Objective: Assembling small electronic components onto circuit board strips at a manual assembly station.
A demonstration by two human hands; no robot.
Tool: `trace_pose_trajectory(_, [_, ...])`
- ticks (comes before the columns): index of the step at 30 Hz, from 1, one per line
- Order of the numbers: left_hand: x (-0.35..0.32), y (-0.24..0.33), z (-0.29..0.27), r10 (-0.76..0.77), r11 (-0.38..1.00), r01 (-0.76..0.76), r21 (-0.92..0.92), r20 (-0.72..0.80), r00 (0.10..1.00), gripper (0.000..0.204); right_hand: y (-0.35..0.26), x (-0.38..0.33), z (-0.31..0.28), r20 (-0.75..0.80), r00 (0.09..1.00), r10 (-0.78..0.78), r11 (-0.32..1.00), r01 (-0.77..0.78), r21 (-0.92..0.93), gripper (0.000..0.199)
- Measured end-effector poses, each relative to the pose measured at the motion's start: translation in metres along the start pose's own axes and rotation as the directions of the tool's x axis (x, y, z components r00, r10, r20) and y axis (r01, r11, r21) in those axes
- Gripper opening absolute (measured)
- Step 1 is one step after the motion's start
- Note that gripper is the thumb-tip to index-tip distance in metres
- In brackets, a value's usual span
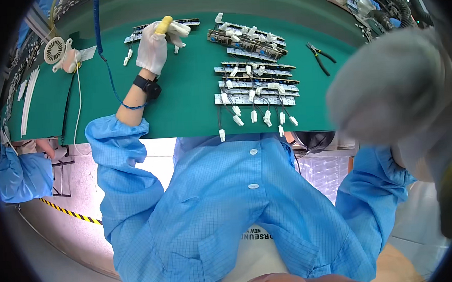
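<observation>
My left hand (pixel 152 50) wears a white glove with a yellow finger cover (pixel 164 25) on one fingertip. It hovers over or rests against narrow circuit boards (pixel 189 23) at the back of the green table; contact is unclear. Its fingers are loosely bent and apart, with nothing visible in them. A white connector (pixel 128 57) on a short wire hangs beside that hand. My right hand (pixel 386 86) is raised very close to the camera at the right, large, grey and blurred, so its fingers cannot be made out. A dark watch-like band (pixel 147 87) circles my left wrist.
Several strip circuit boards (pixel 257 98) with wired white connectors lie in rows on the green work mat (pixel 188 102). Pliers (pixel 321 59) with green-and-black handles lie to the right. A small fan (pixel 55 50), white strips (pixel 28 103) and a coiled blue cord (pixel 97 25) are left.
</observation>
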State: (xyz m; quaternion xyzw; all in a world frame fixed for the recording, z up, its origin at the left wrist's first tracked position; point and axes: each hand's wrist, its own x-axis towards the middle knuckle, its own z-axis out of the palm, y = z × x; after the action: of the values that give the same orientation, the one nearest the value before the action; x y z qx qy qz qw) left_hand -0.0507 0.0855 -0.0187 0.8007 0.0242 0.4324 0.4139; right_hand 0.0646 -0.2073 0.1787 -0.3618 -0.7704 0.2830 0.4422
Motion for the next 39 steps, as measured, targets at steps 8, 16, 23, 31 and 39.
trace_pose_trajectory(8, [-0.027, -0.063, -0.012, -0.017, 0.886, 0.165, 0.432, -0.325, 0.945, 0.037, -0.024, -0.065, -0.085, -0.022, 0.998, -0.061, 0.972, 0.055, -0.23, 0.073])
trace_pose_trajectory(16, [-0.029, -0.006, 0.002, -0.021, 0.969, 0.067, 0.236, -0.192, 0.981, 0.043, -0.103, -0.062, 0.016, -0.198, 0.966, -0.168, 0.782, 0.008, -0.623, 0.079])
trace_pose_trajectory(23, [-0.033, 0.005, 0.001, 0.024, 0.934, 0.02, 0.356, -0.118, 0.993, 0.06, -0.141, -0.126, 0.06, -0.379, 0.921, -0.086, 0.767, -0.181, -0.615, 0.085])
trace_pose_trajectory(31, [-0.022, 0.024, 0.02, -0.138, 0.948, 0.137, 0.286, -0.017, 0.99, 0.052, -0.155, -0.194, 0.082, -0.58, 0.812, 0.06, 0.757, -0.416, -0.504, 0.091])
trace_pose_trajectory(39, [-0.027, 0.012, 0.012, -0.115, 0.97, 0.096, 0.223, 0.071, 0.991, 0.039, -0.155, -0.174, 0.086, -0.658, 0.732, 0.176, 0.704, -0.561, -0.436, 0.099])
